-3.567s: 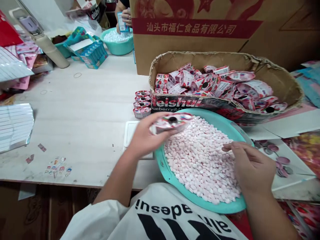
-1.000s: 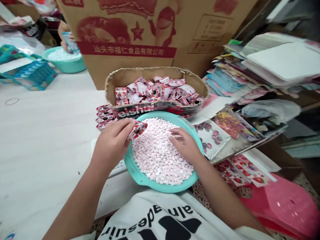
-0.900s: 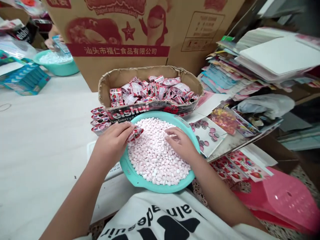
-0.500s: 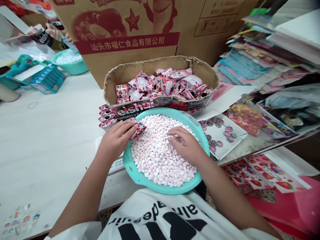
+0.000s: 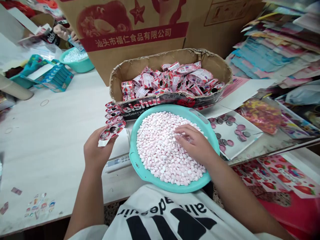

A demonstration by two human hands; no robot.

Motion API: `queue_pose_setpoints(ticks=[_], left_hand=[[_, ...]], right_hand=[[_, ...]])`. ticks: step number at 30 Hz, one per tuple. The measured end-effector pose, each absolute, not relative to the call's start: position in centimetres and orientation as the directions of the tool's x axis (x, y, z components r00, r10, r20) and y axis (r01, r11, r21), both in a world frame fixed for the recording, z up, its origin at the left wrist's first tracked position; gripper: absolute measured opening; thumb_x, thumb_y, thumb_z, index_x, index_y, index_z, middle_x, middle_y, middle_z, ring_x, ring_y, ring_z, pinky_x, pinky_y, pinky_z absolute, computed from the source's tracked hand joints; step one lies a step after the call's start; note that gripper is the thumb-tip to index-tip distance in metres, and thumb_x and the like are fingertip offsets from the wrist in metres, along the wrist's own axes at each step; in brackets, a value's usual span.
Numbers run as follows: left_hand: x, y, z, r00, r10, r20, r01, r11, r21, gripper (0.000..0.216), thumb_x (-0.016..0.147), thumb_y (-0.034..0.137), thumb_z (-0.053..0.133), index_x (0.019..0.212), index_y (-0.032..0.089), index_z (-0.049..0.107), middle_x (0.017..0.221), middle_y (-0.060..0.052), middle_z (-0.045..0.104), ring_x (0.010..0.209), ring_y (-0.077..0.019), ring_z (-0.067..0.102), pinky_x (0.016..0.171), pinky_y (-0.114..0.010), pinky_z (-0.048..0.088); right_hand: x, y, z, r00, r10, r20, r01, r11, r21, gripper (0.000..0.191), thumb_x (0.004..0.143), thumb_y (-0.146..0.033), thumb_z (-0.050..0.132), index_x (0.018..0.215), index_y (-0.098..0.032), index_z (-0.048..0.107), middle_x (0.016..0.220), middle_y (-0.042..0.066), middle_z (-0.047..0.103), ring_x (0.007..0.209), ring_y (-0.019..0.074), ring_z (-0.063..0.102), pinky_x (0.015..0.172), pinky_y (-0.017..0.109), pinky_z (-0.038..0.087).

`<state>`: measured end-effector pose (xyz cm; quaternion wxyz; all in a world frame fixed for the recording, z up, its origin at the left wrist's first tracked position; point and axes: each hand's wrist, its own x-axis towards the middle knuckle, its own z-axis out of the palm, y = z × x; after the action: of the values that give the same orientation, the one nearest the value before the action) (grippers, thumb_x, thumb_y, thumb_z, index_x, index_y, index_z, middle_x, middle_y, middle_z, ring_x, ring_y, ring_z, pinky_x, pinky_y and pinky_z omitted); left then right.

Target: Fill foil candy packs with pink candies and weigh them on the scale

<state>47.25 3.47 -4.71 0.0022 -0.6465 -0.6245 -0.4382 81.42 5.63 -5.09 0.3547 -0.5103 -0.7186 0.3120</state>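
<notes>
My left hand (image 5: 96, 148) grips a small red-and-white candy box (image 5: 113, 130) with a dark round hole in its upward-facing end. It is held just left of the basin, by a white digital scale (image 5: 119, 162) that it partly covers. My right hand (image 5: 193, 143) rests over the pale pink candies (image 5: 160, 150) heaped in a turquoise basin (image 5: 136, 160). Its fingers are loosely bent, thumb apart from the forefinger, with nothing visible between them. Behind the left hand, similar boxes (image 5: 112, 111) stand in a row against an open cardboard carton (image 5: 172, 56) piled with more candy boxes (image 5: 160, 81).
A big brown cardboard box (image 5: 140, 40) stands behind the carton. To the right lie pink and grey round caps (image 5: 230, 133) on a sheet, a bag of yellow-pink pieces (image 5: 261, 115) and stacked printed sheets (image 5: 265, 63). At far left, another person's hands (image 5: 63, 32) work above a second basin (image 5: 81, 65).
My left hand has moved left from the basin's rim to beside the scale, turning the candy box hole-end up. My right hand stays over the candies. The view has shifted slightly.
</notes>
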Motion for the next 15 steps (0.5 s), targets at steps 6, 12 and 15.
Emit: queue_pose_setpoints(ticks=[6, 12, 15], left_hand=[[43.6, 2.5, -9.2, -0.429, 0.882, 0.195, 0.438, 0.014, 0.899, 0.047, 0.066, 0.037, 0.081, 0.107, 0.016, 0.07, 0.106, -0.011, 0.073, 0.099, -0.029, 0.069, 0.089, -0.043, 0.057], [41.4, 2.8, -10.3, -0.303, 0.943, 0.138, 0.324, -0.035, 0.946, 0.085, 0.061, 0.036, 0.086, 0.136, 0.019, 0.051, 0.13, -0.017, 0.063, 0.122, -0.0309, 0.059, 0.102, -0.045, 0.05], [40.2, 2.5, -10.7, -0.355, 0.894, 0.273, 0.256, -0.188, 0.948, 0.082, 0.065, 0.042, 0.084, 0.136, 0.019, 0.051, 0.134, -0.019, 0.06, 0.128, -0.0299, 0.055, 0.109, -0.045, 0.044]], right_hand=[[81.2, 6.0, -5.4, -0.228, 0.961, 0.155, 0.545, 0.258, -0.798, 0.017, 0.089, -0.036, 0.057, 0.097, -0.025, 0.067, 0.107, 0.007, 0.065, 0.105, 0.0246, 0.061, 0.095, 0.043, 0.049], [81.1, 6.0, -5.5, -0.318, 0.944, 0.09, 0.598, 0.274, -0.753, 0.025, 0.086, -0.044, 0.062, 0.102, -0.026, 0.067, 0.113, 0.007, 0.065, 0.109, 0.0267, 0.06, 0.099, 0.044, 0.046], [81.1, 6.2, -5.6, -0.347, 0.935, 0.069, 0.615, 0.282, -0.736, 0.031, 0.081, -0.049, 0.067, 0.102, -0.026, 0.067, 0.112, 0.007, 0.065, 0.107, 0.027, 0.061, 0.096, 0.044, 0.048]])
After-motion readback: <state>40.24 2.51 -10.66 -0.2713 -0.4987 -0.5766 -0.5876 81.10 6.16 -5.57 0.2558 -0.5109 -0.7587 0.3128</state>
